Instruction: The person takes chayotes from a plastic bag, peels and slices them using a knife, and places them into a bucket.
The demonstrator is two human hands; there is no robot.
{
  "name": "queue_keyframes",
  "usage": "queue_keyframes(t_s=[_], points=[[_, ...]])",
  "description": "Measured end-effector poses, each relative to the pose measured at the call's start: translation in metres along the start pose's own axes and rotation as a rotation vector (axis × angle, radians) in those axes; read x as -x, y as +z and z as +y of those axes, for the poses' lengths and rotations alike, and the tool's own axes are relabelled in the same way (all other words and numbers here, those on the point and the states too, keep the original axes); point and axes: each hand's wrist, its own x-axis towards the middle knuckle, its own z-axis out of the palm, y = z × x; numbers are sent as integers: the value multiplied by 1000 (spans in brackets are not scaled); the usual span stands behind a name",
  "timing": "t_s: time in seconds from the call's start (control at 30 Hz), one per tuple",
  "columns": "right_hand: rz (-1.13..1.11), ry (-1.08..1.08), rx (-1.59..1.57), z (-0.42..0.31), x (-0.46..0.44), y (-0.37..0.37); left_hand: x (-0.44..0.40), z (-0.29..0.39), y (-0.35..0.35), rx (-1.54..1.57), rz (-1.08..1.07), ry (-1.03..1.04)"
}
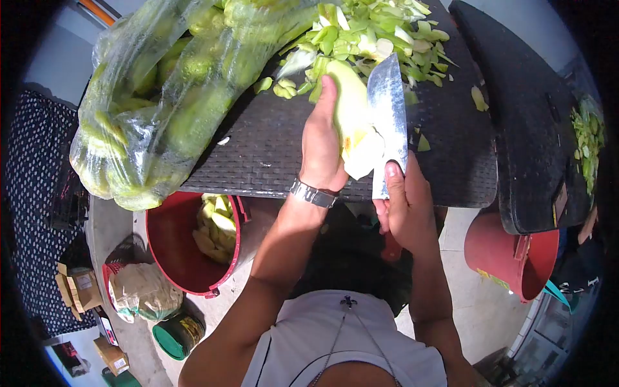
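My left hand (321, 147), wearing a metal wristwatch, is closed around a mostly peeled green mango (348, 106) with its thumb along the side. The pale flesh shows a brownish-orange spot near its lower end. In my right hand (411, 205) is a broad-bladed knife (388, 97), its blade upright against the mango's right side and a red handle end below the fist. Beyond both hands, a heap of green peelings (387, 39) lies on the dark woven table (258, 155). A clear plastic bag (174, 109) full of unpeeled green mangoes rests at the table's left.
Below the table's left edge stands a red bucket (155, 226) with peeled pale pieces inside. Another red bucket (490, 251) is at the right, under a black chair-like surface (522, 116). A stuffed sack (145, 290) and a green-lidded tub (169, 340) sit on the floor.
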Motion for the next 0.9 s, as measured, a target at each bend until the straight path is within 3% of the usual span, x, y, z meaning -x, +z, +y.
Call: queue_keyframes(t_s=[0.17,0.3,0.53,0.7,0.9], points=[[6,-12,11,3,-2,-1,2,-4,0,-43,-28,-15],[15,-145,141,17,-10,-2,6,-11,6,-62,36,-51],[43,-95,-16,22,-7,9,-17,-5,-1,-26,-1,-42],[-33,62,-131,12,-22,13,-28,-11,-4,-98,124,-3],[-57,65,-201,9,-37,17,-35,-9,-3,-117,163,30]])
